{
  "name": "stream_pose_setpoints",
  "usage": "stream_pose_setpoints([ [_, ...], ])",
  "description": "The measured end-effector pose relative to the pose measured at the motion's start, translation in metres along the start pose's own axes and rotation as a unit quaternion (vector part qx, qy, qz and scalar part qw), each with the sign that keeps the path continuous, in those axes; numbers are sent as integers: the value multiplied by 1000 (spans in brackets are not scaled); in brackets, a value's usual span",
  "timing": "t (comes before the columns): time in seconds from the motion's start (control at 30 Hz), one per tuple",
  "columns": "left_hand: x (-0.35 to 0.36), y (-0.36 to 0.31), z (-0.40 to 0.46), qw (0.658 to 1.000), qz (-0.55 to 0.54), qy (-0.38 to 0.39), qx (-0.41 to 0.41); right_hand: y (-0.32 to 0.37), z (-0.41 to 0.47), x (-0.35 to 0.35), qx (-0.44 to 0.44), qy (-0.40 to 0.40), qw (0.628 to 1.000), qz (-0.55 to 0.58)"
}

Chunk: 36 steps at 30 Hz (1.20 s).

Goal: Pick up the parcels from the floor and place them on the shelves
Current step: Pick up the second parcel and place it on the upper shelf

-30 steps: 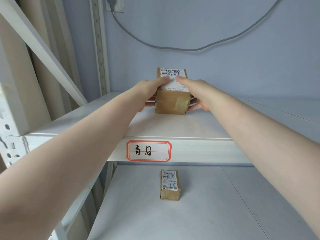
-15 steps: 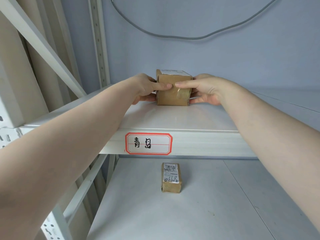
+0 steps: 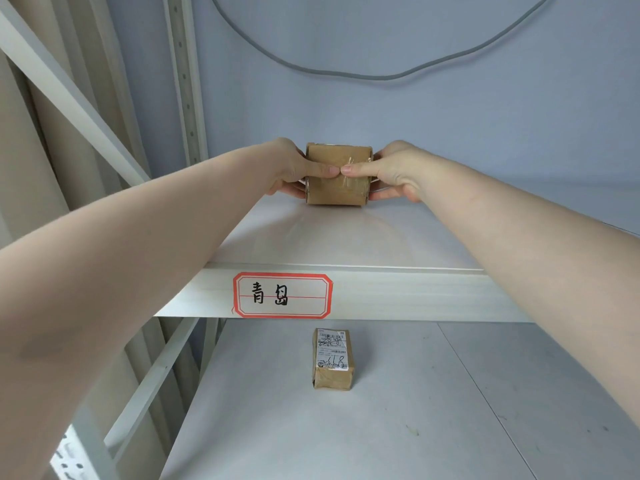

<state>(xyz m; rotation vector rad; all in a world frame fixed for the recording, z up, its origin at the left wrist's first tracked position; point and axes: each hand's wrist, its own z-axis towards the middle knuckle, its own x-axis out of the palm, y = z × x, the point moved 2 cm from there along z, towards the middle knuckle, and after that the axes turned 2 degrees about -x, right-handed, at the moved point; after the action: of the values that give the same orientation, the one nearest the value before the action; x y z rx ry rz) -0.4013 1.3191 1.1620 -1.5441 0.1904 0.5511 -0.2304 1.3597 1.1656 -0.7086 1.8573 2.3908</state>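
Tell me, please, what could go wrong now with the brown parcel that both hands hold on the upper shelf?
1. The left hand and right hand clamp the parcel from both sides with thumbs on its front; letting go unevenly might twist or tip it.
2. The forearms cross the upper shelf at its front edge, so withdrawing carelessly could scrape them or drag the parcel forward.

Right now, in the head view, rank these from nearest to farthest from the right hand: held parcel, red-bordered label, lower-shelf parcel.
1. held parcel, gripped by the right hand on the upper shelf.
2. red-bordered label, on the shelf's front edge.
3. lower-shelf parcel, one shelf below.
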Motion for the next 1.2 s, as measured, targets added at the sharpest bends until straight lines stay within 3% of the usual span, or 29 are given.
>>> stream_pose_setpoints([
  [0.37, -2, 13, 15, 999, -11, 21, 35, -15, 9, 11, -18, -36, 999, 33],
  [0.7, 10, 9, 7, 996, 40, -71, 23, -21, 17, 4, -12, -5, 999, 44],
  [1.2, 11, 8, 1, 997, 32, -65, 28, -20, 13, 8, -32, -14, 998, 51],
])
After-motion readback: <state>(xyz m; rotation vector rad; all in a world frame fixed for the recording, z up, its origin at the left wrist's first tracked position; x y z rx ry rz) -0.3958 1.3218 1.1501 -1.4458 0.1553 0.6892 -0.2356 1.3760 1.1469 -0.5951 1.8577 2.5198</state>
